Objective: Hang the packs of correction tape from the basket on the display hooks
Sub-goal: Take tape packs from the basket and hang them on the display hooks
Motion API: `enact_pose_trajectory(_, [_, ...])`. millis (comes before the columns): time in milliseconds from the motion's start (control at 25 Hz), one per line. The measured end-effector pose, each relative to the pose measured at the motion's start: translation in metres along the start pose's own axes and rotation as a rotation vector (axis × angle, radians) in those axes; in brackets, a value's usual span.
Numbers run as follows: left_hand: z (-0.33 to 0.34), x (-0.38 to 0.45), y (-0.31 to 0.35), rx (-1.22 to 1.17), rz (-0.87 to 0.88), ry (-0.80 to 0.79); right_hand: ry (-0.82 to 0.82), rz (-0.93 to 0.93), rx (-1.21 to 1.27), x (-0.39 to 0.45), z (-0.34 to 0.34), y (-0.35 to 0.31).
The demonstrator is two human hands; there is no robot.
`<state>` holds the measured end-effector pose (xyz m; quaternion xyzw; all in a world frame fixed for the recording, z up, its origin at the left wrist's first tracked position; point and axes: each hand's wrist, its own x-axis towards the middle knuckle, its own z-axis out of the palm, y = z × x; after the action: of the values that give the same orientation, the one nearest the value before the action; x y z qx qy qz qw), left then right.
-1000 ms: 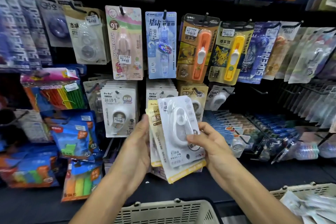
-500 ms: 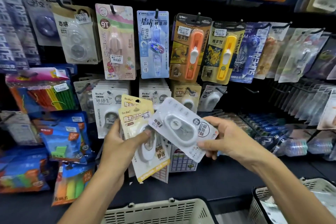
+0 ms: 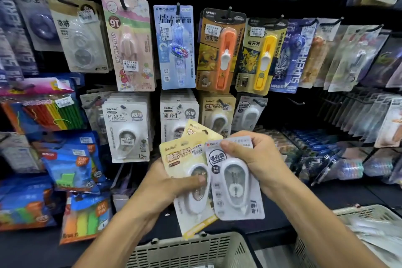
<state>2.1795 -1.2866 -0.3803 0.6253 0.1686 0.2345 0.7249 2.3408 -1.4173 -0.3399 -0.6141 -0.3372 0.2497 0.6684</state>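
My left hand (image 3: 165,187) grips a small stack of yellow-carded correction tape packs (image 3: 185,156), thumb pressed across the front one. My right hand (image 3: 254,159) pinches the top of a white-carded correction tape pack (image 3: 236,187), held upright beside the yellow ones and overlapping them. Both hands are in front of the lower row of display hooks, where like packs hang: a yellow pack (image 3: 217,113) and a white pack (image 3: 250,113). A bare hook (image 3: 295,102) juts out to their right.
A beige basket (image 3: 195,250) sits below my hands; a second basket (image 3: 356,215) with more packs stands at lower right. Other stationery packs crowd the wall, with coloured bags at left and rows of pens at right.
My right hand turned the white pack from tilted sideways to upright and brought it against the yellow stack. My view moved closer and slightly down.
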Motion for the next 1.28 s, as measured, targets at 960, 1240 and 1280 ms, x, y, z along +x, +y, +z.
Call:
enact_pose_trajectory(960, [-0.006, 0.010, 0.018, -0.263, 0.104, 0.289, 0.505, 0.074, -0.063, 0.026, -0.093, 0.015])
enact_pose_trajectory(1240, [-0.003, 0.010, 0.015, -0.250, 0.083, 0.307, 0.732, 0.004, -0.032, 0.040, -0.090, 0.024])
enact_pose_trajectory(1280, [-0.004, 0.010, 0.014, -0.244, 0.085, 0.312, 0.706, 0.022, 0.006, 0.042, -0.089, 0.026])
